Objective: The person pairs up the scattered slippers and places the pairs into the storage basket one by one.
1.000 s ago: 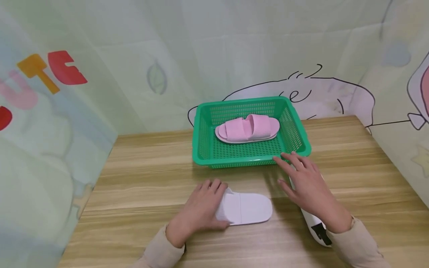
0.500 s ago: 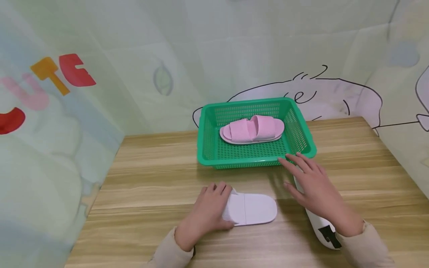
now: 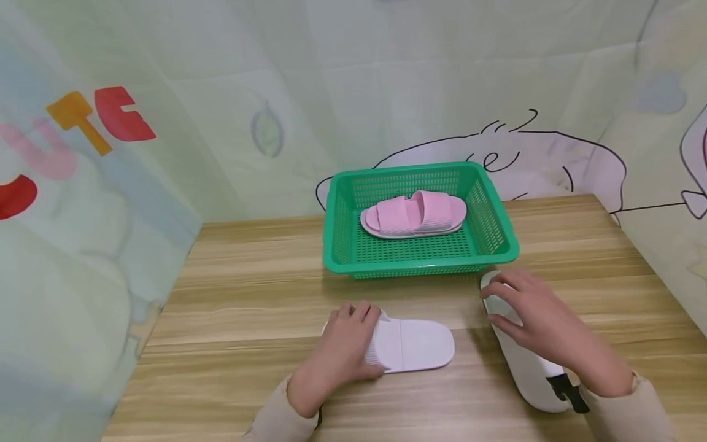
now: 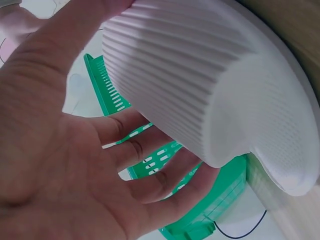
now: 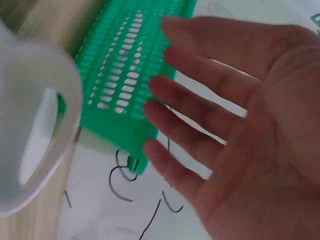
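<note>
A pale lilac slipper (image 3: 422,345) lies flat on the wooden table, its sole end pointing right. My left hand (image 3: 343,347) grips its ribbed strap (image 4: 170,75), thumb on one side and fingers on the other. To the right lies a white slipper (image 3: 533,374) with a black patch near its close end. My right hand (image 3: 533,313) hovers above it, fingers loosely bent and apart, partly hiding it. In the right wrist view the palm of that hand (image 5: 245,120) faces the camera, holding nothing. Pink slippers (image 3: 392,216) rest inside a green basket.
The green perforated basket (image 3: 420,267) stands behind both hands, towards the back of the table (image 3: 248,276). A printed cloth (image 3: 210,123) hangs along the back and sides. The white slipper's far end lies close to the basket's near right corner.
My right hand has moved back from the basket's near right corner, towards me and over the white slipper, its fingers bending more. The left hand stays on the lilac slipper.
</note>
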Action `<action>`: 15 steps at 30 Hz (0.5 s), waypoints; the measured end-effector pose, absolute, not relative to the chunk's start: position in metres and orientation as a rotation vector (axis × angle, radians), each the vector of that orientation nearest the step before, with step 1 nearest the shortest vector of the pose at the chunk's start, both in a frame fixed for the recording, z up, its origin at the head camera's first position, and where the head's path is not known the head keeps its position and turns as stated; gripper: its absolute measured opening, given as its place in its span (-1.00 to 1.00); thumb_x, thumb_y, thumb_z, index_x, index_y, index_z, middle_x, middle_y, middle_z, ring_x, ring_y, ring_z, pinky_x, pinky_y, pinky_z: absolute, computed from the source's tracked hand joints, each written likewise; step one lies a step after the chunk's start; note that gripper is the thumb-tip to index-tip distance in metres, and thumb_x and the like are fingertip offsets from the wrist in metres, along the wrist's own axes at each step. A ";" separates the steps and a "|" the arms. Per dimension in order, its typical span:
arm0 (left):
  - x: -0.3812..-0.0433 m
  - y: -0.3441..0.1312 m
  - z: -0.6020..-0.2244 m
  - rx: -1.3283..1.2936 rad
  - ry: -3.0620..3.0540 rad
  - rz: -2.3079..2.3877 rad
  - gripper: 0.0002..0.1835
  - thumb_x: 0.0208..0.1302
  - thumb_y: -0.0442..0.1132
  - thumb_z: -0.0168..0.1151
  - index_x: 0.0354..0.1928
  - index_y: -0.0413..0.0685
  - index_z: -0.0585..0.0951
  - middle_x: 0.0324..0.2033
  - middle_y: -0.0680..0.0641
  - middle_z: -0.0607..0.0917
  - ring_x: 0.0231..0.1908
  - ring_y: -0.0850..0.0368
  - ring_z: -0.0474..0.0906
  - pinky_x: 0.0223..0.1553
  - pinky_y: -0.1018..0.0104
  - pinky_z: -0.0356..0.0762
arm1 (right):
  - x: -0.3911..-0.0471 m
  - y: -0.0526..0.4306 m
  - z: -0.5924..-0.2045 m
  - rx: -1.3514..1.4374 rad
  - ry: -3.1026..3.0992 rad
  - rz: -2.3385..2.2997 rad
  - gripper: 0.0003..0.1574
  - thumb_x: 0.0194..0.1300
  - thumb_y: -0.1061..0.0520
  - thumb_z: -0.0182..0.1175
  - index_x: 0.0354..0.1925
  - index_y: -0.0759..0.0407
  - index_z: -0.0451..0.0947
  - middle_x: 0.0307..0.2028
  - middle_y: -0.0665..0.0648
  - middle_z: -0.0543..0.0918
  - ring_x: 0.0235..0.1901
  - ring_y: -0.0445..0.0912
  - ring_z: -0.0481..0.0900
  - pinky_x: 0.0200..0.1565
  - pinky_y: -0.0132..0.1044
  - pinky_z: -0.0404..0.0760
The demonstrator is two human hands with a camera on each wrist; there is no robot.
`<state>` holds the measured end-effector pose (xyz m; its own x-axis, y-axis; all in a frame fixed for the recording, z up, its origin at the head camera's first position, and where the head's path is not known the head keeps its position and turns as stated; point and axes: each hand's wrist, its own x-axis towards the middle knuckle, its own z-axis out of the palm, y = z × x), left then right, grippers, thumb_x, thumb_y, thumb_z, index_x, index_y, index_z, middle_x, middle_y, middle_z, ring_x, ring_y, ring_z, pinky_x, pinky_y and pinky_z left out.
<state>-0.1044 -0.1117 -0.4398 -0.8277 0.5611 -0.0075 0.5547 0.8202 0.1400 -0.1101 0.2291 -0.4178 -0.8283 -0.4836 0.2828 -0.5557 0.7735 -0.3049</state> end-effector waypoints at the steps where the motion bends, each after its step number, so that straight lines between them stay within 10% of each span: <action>1: -0.104 -0.111 -0.440 0.905 2.952 0.196 -0.09 -0.20 0.16 0.73 0.16 -0.15 0.55 0.03 -0.12 0.61 -0.03 -0.18 0.56 -0.03 -0.09 0.59 | -0.110 0.232 -0.419 0.826 -2.817 0.555 -0.52 0.09 0.28 0.60 -0.02 0.07 0.70 -0.02 0.09 0.65 0.02 0.12 0.62 0.03 0.19 0.63; 15: -0.102 -0.112 -0.441 0.886 2.960 0.157 -0.10 -0.18 0.18 0.72 0.17 -0.13 0.55 0.05 -0.12 0.62 -0.01 -0.18 0.58 -0.01 -0.10 0.60 | -0.114 0.252 -0.439 0.786 -3.109 0.522 -0.30 0.21 0.32 0.49 0.32 0.25 0.58 0.36 0.44 0.50 0.34 0.46 0.44 0.25 0.46 0.46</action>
<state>-0.1018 -0.1117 -0.4405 -0.8350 0.5500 -0.0165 0.5452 0.8310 0.1104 -0.1139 0.2517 -0.4386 -0.8775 -0.4789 -0.0251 -0.4445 0.8319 -0.3323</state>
